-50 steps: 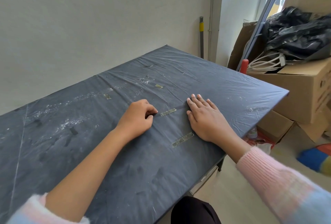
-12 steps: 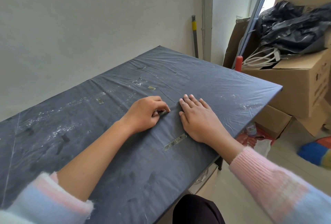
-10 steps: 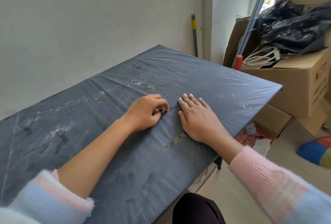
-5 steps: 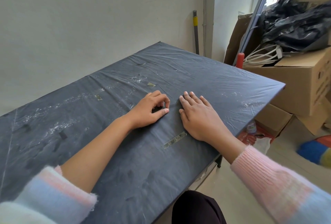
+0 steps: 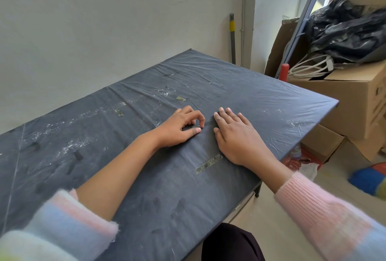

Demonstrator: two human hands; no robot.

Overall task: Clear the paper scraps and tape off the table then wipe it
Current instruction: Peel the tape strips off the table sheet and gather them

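Nearest the camera were a fuzzy pastel left sleeve [image 5: 69,225], a pink right sleeve [image 5: 325,214] and a dark lap [image 5: 229,244] tucked under the bench [image 5: 158,198] edge. The bench had a wrinkly dark plastic cover over the whole top.

A bit further in, a long tape strip [image 5: 208,163] was stuck flat on the cover, just beside the right wrist.

The right hand [image 5: 236,135] lay palm down past that, with its fingers [image 5: 229,114] straight, close together and pressed flat on the cover. The left hand [image 5: 177,128] was just beside it, not touching. Its fingers [image 5: 196,117] were curled in toward the thumb, tips down at the cover. There was a dark patch under that curl. Honestly couldn't tell if it was pinching tape or if that was only shadow.

Beyond the hands, a short tape bit [image 5: 180,99] and a second tape bit [image 5: 119,112] were stuck down, well apart from each other. White specks [image 5: 66,149] were scattered along the left half, and a few dark marks [image 5: 77,155] showed there too.

At the back, a pole [image 5: 232,29] with a yellow band stood against the wall. Off to the right were boxes [image 5: 355,98] holding a black bag [image 5: 351,33] and white cables [image 5: 309,68].
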